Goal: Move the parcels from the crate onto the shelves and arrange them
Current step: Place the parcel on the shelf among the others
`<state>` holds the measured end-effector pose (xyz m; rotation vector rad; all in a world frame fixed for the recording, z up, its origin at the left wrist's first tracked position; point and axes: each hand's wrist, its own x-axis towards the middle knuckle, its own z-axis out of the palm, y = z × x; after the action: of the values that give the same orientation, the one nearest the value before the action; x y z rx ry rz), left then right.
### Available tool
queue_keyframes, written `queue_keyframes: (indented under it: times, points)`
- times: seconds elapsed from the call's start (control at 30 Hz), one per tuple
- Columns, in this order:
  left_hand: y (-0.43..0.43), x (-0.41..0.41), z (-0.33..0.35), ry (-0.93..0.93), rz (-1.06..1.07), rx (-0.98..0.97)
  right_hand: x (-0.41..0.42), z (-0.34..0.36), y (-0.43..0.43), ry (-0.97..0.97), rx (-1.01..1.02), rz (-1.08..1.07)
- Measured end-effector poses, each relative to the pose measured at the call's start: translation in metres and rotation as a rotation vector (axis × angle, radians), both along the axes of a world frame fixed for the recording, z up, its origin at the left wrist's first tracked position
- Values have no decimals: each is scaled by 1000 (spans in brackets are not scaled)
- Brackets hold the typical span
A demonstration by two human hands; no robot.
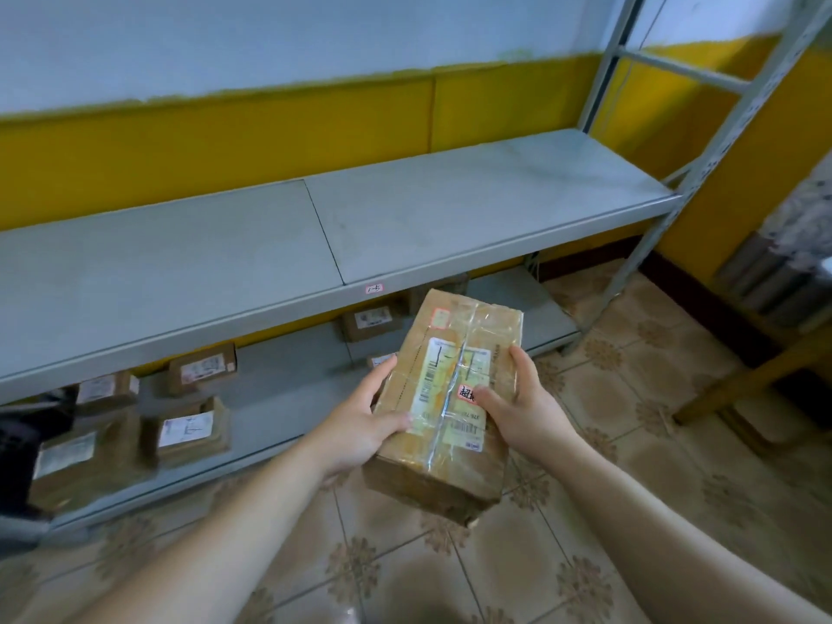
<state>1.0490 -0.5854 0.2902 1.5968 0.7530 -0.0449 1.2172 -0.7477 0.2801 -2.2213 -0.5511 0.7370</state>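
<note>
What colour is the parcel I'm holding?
Brown cardboard parcel with a white-and-yellow label; shows best in the head view.

Even daylight, blurred lower-left corner, bowed wide-angle edges

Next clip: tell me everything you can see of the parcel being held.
The parcel is an oblong brown cardboard box, closed, bound in glossy clear tape with one strip running lengthwise along its top. A pale shipping label with barcodes covers much of that face, plus two small red stickers. Its corners look crumpled. It is held in the air, far end tilted up, over the tiled floor before the grey shelves. The left hand grips its left side, the right hand its right side.
</note>
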Motion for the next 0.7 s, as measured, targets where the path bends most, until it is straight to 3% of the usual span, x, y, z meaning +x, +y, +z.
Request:
queue_keyframes:
  times: [0.37, 0.7]
  points:
    - [-52, 174, -19, -37, -34, 64, 170, -14, -57, -25, 29, -25]
    - [-88, 320, -51, 77, -8, -59, 321, -49, -84, 121, -87, 21]
